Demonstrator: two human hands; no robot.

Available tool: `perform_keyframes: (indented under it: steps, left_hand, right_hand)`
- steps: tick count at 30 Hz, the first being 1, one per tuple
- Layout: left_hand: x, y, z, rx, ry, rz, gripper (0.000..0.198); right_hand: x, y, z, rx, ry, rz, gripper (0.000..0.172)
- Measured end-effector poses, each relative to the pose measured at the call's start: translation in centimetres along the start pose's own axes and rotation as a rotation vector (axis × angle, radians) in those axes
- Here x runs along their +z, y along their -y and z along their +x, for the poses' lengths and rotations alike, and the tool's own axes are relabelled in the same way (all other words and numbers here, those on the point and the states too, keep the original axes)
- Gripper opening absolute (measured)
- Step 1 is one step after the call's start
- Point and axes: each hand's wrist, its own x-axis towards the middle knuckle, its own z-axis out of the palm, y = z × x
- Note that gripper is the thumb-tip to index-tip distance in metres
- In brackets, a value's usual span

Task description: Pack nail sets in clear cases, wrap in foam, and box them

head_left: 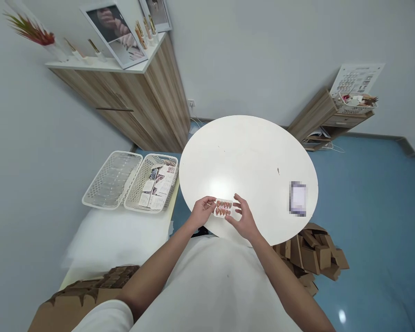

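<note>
A small clear tray of reddish press-on nails (223, 208) is held between both my hands, just above the near edge of the round white table (245, 157). My left hand (202, 211) pinches its left end with curled fingers. My right hand (242, 216) grips its right end, thumb and fingers closed on it.
A blurred small object (298, 198) lies on the table's right side. Two white baskets (131, 180) stand on a low surface at left, one holding packets. Folded cardboard boxes (311, 256) pile on the floor at right. More cardboard (90, 295) sits near my left elbow. A wooden cabinet (138, 101) stands behind.
</note>
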Motion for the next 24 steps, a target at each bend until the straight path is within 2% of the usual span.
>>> perform_keyframes:
  steps: [1, 3, 7, 11, 17, 24]
  left_hand:
    - [-0.7, 0.1, 0.0, -0.006, -0.019, -0.003, 0.031]
    - [-2.0, 0.2, -0.1, -0.014, -0.052, 0.002, 0.031]
    - [-4.1, 0.7, -0.2, -0.007, -0.067, 0.008, 0.03]
    - [-5.3, 1.3, -0.5, -0.003, -0.039, -0.006, 0.03]
    - [-6.9, 2.4, -1.3, -0.022, -0.064, 0.009, 0.036]
    - [-8.4, 3.4, -2.9, 0.008, 0.001, 0.11, 0.041]
  right_hand:
    - [0.6, 0.3, 0.1, -0.058, 0.038, -0.093, 0.078]
    - [1.7, 0.9, 0.1, -0.153, 0.12, -0.26, 0.079]
    - [3.8, 1.4, 0.4, -0.216, 0.127, -0.441, 0.06]
    - [5.4, 1.6, 0.5, -0.223, 0.092, -0.51, 0.051]
    - [6.9, 2.0, 0.7, -0.185, 0.08, -0.557, 0.049]
    - [7.9, 1.3, 1.5, -0.114, 0.107, -0.533, 0.051]
